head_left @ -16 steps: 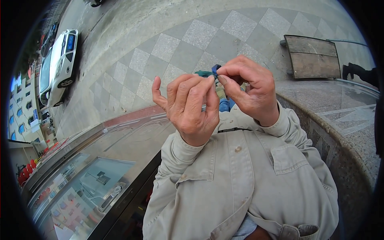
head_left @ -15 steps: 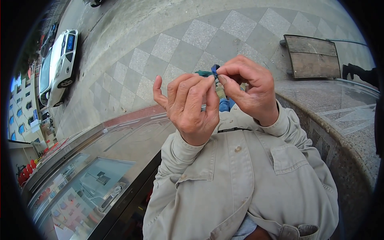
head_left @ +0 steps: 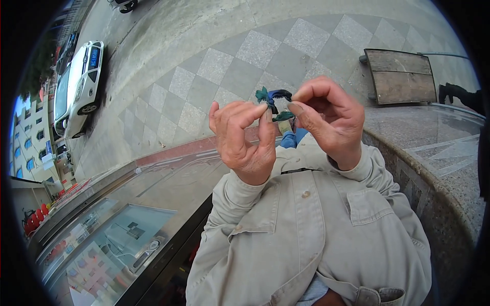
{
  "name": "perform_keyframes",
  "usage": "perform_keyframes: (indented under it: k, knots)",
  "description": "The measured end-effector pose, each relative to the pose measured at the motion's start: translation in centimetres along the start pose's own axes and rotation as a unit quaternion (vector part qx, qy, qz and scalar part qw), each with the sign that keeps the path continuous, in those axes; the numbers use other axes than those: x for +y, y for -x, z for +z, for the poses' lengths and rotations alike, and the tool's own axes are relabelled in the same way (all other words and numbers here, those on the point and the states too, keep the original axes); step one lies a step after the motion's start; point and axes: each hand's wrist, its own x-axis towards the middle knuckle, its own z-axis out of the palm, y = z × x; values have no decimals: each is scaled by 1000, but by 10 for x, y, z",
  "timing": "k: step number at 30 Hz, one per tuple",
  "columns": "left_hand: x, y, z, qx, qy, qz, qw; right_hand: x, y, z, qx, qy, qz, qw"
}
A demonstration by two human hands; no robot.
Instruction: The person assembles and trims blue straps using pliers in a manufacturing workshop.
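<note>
In front of my chest I hold a small limp piece of dark blue and green material, knotted or twisted together. My left hand (head_left: 244, 137) pinches it between thumb and index finger, its other fingers curled loosely. Beyond that pinch a green tuft (head_left: 262, 95) sticks up. A dark blue strip (head_left: 278, 94) arches across from there to my right hand (head_left: 332, 122), whose thumb and fingertips grip its end. Below the strip hangs a dark green loop or tail (head_left: 284, 117) between the hands. Whether it is cloth or cord I cannot tell.
At the right, a flat cart with a wooden deck (head_left: 400, 76) stands on the tiled pavement (head_left: 237, 76), past a speckled stone ledge (head_left: 434, 140). A framed glass panel (head_left: 140, 224) lies at my lower left. A white car (head_left: 79, 89) is parked at the far left.
My hands have moved apart, the right one rightward. The blue strip, bunched at my fingertips before, now stretches between them, and the green tuft and lower loop have come into sight.
</note>
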Motion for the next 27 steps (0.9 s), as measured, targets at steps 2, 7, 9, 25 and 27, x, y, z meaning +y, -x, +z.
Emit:
perform_keyframes:
  k: [2, 7, 9, 25, 27]
  knots:
    - [0, -2, 1, -1, -33, 43, 999, 1, -1, 2, -9, 14, -2, 1000]
    - [3, -8, 1, -14, -97, 110, 989, 2, -3, 4, -23, 61, -11, 998]
    - [4, -8, 1, -13, -103, 119, 988, 2, -3, 3, -24, 69, -16, 997]
    - [1, -5, 3, -62, 4, 32, 998, 6, -9, -4, -57, -101, 193, 974]
    - [0, -5, 4, -71, 32, 7, 997, 9, -12, -5, -63, -105, 177, 977]
